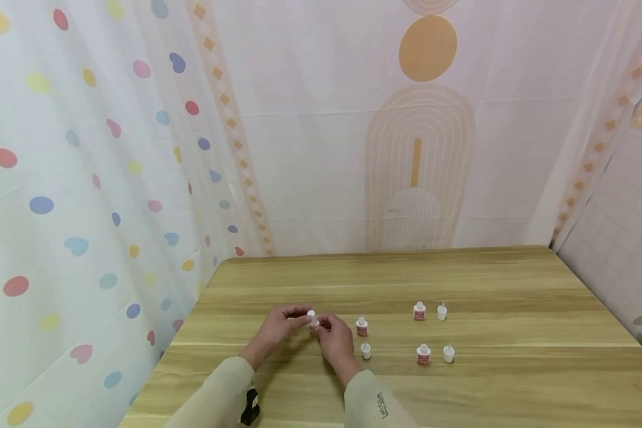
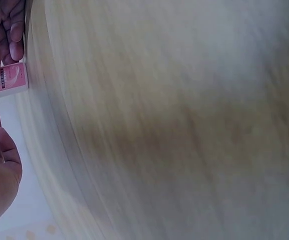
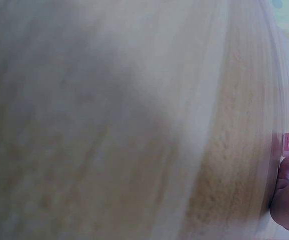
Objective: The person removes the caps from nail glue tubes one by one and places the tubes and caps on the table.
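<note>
Both of my hands meet over the left-middle of the table around one small bottle (image 2: 12, 80) with a pink label. My right hand (image 1: 337, 342) pinches the bottle's body, with the label showing in the left wrist view. From the other side my left hand (image 1: 280, 327) holds the bottle's white cap (image 1: 311, 314) between thumb and fingertips. The cap is out of sight in both wrist views. Just right of my right hand stand a second bottle (image 1: 362, 327) with a red label and, nearer me, a white cap (image 1: 366, 351) with its stem pointing up.
Farther right stand a back bottle (image 1: 419, 311) beside an upturned cap (image 1: 442, 312), and a front bottle (image 1: 424, 355) beside another upturned cap (image 1: 449, 354). The wooden table (image 1: 513, 297) runs back to a patterned curtain (image 1: 321, 178); a dotted curtain (image 1: 96, 208) hangs along the left.
</note>
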Available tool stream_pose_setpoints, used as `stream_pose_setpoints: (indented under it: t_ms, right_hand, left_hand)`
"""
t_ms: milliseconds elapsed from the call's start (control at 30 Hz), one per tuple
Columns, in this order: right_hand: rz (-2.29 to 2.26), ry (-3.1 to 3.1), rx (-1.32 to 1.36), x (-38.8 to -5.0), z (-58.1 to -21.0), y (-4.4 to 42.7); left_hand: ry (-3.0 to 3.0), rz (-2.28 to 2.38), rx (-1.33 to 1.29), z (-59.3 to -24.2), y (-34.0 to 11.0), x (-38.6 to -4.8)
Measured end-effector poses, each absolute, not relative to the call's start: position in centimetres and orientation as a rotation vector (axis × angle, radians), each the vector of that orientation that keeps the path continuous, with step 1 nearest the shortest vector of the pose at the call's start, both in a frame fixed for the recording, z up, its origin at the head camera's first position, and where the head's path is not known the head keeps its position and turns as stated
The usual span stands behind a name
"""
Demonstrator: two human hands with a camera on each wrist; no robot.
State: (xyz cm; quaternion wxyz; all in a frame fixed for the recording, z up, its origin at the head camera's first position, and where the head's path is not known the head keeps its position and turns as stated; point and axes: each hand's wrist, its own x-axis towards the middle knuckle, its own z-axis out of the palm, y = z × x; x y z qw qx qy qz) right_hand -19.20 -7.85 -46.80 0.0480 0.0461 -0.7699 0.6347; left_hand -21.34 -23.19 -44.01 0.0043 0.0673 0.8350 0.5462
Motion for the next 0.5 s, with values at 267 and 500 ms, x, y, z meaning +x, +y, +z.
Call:
stream_pose_setpoints:
  t_ms: [267,500]
  right_hand:
    - [1.918,-2.358,0.135,-19.2,-46.85,-7.88]
    - [1.931,-2.364,0.122,-19.42,-46.92,-7.9]
  left_hand:
    - [2.634,1.684,0.213,-44.22,-23.26,-21.42]
    - [2.606,1.702,0.2,-44.21,-23.31,-21.5]
